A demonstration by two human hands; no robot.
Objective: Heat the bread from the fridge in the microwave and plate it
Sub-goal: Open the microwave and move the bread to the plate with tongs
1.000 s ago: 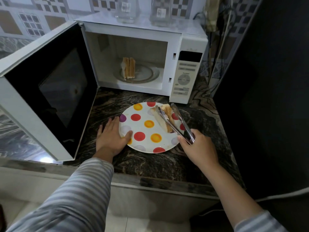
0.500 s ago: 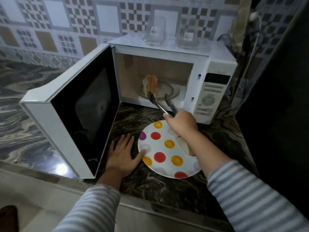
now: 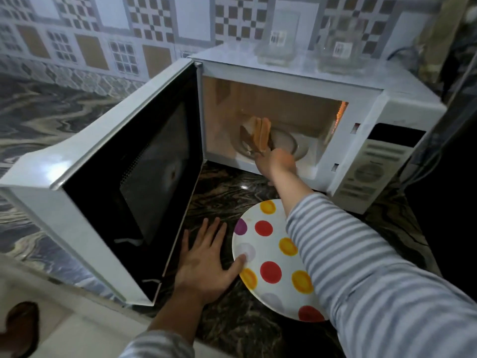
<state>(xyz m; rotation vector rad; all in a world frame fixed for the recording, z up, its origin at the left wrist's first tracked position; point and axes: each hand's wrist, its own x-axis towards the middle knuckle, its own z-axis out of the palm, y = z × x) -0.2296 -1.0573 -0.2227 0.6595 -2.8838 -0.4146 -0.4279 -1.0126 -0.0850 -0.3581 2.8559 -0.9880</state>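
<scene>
The white microwave (image 3: 382,140) stands open on the counter, its door (image 3: 108,192) swung out to the left. Upright bread slices (image 3: 261,136) stand on the glass turntable (image 3: 286,143) inside. My right hand (image 3: 276,164) reaches into the cavity and grips metal tongs, whose tips are at the bread; the tongs are mostly hidden by the hand and blur. My left hand (image 3: 206,264) lies flat on the counter, thumb touching the rim of the polka-dot plate (image 3: 260,251). My right sleeve covers the plate's right side, so any bread there is hidden.
Two clear glass containers (image 3: 278,34) sit on top of the microwave. A dark appliance or wall (image 3: 454,228) borders the right side, with cables behind the microwave. The marbled counter edge (image 3: 232,339) runs along the front.
My right hand left the bread slice on the plate and carried the tongs into the microwave, up to the standing slices. The view tilted up. My left hand stayed beside the plate.
</scene>
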